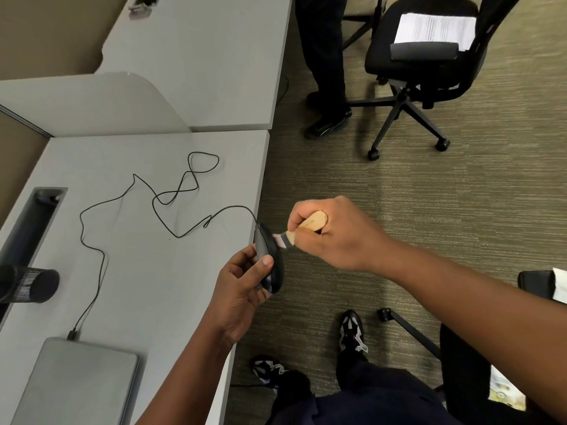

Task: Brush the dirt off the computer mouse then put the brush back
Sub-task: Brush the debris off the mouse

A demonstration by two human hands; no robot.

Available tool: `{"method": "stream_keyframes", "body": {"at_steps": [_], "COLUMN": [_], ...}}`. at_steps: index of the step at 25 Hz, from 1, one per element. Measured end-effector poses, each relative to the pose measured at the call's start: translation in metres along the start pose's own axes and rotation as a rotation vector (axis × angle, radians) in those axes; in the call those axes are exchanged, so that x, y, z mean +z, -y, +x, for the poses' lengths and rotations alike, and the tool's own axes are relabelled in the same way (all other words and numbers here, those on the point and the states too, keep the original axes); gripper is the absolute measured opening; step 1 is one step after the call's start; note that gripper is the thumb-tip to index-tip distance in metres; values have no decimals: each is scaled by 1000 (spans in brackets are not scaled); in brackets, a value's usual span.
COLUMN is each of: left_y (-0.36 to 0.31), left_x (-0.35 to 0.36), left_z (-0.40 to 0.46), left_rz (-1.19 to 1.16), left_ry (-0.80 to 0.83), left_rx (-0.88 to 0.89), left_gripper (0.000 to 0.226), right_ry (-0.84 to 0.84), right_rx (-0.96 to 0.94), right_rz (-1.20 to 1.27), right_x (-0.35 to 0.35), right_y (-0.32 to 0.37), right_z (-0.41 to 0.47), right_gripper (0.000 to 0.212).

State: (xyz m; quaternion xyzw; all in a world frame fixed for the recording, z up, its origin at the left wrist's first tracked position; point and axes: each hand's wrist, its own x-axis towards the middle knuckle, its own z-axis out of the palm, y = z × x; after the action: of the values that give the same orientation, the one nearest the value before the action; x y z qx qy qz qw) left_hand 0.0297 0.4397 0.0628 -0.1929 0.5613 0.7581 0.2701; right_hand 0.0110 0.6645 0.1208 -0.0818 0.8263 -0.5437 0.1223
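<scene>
The computer mouse [270,259] is held up on its side just past the desk [153,271] edge, the left hand [242,280] curled round it with thumb across its back. The right hand [331,234] grips the wooden brush [306,227], bristles touching the mouse's upper side. Short light strokes away from the body, mouse kept steady and cable [138,194] slack, should shed dirt onto the floor

The left hand [242,282] grips the mouse [270,259]; the right hand [334,234], fingers curled, holds the brush [302,229] against it.
</scene>
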Motion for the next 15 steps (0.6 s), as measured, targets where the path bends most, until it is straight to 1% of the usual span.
{"method": "stream_keyframes", "body": {"at_steps": [2,3,4,6,7,8,10,11,15], "left_y": [-2,-2,-3,-4,-5,-5,-6,-8,-8], "left_x": [0,0,-1,-1,0,0,3,5,12], "left_z": [-1,-2,-2,-3,-3,-3,-3,-3,-3], "left_rz": [1,-5,-16,-93,-146,-203,-284,-311,-434], "left_ry": [35,68,87,89,75,74,115,126,87], "left_rx": [-7,-14,-26,-56,-82,-110,-156,-167,-217], "left_gripper": [71,71,61,28,24,30,50,54,49], "right_ry": [19,-12,-59,-149,-174,-186,-195,-201,-225], "right_rx": [30,42,53,69,71,70,70,72,96], "right_rz": [9,47,98,187,210,221,225,229,286], "right_x": [-4,-7,-9,-13,-13,-13,-11,-11,-10], "right_y": [-3,-4,-5,-7,-8,-9,-10,-10,-10], "right_z": [-3,-4,-3,-2,-2,-1,-2,-3,-4], "right_gripper": [13,12,11,9,10,10,10,11,13]}}
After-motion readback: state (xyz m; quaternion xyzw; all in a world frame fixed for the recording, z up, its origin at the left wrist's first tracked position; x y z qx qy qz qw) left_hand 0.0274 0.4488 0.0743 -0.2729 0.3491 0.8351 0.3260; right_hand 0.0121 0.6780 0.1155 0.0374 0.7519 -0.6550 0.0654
